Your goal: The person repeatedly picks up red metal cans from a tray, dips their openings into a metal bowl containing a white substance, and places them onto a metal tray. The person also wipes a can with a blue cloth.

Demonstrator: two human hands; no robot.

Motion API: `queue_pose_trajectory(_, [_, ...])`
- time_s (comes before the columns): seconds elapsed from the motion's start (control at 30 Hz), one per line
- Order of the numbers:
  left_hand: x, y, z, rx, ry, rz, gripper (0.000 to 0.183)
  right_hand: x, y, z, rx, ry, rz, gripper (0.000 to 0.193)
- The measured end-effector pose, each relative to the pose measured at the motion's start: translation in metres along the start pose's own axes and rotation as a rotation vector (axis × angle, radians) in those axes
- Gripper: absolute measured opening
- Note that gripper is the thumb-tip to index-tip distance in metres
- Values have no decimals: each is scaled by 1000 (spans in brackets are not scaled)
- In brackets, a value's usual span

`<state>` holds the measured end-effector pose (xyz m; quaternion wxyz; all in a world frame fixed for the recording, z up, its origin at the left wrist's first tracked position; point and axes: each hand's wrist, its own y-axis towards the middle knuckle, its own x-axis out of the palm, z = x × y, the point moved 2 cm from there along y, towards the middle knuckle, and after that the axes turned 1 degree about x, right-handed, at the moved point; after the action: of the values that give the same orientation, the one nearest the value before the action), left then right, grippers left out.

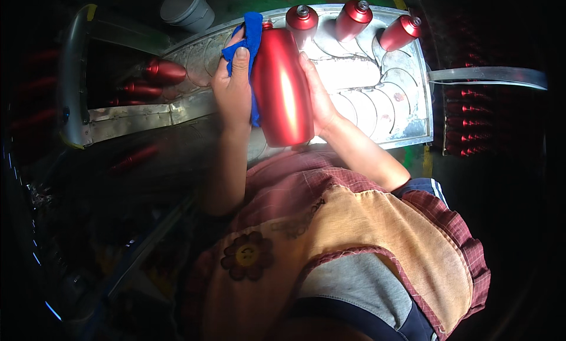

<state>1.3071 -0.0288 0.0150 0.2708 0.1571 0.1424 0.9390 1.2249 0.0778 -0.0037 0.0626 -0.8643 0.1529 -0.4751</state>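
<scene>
A large glossy red metal bottle (pixel 284 93) is held up in front of me, neck away from me, over the near edge of the metal conveyor (pixel 429 114). Folded in my left hand (pixel 233 90) is a blue cloth (pixel 254 40), which lies along the bottle's left side; the thumb presses on it. My right hand (pixel 320 99) grips the bottle's right side, its fingers mostly hidden behind it. Three more red bottles, a left one (pixel 302 27), a middle one (pixel 354 22) and a right one (pixel 400 34), stand along the conveyor's far side.
Several red bottles (pixel 165 71) sit farther along the conveyor at the left, beside a metal guide rail (pixel 132 112). A pale bucket (pixel 188 12) stands behind it. From the right end a curved metal strip (pixel 492 77) sticks out above rows of red bottles (pixel 470 123).
</scene>
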Motion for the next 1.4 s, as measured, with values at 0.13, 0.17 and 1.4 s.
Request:
queue_pose_trajectory(0.13, [0,-20,1,27,-118,1,44,6,-2,-10,-41,50,2,67])
queue_pose_trajectory(0.17, [-3,-31,-3,-124,-262,55,43,5,-3,-12,-46,72,3,67])
queue_pose_trajectory(1.4, [-9,-45,69,185,-74,-277,100,83,-54,-44,-1328,-754,-248,16])
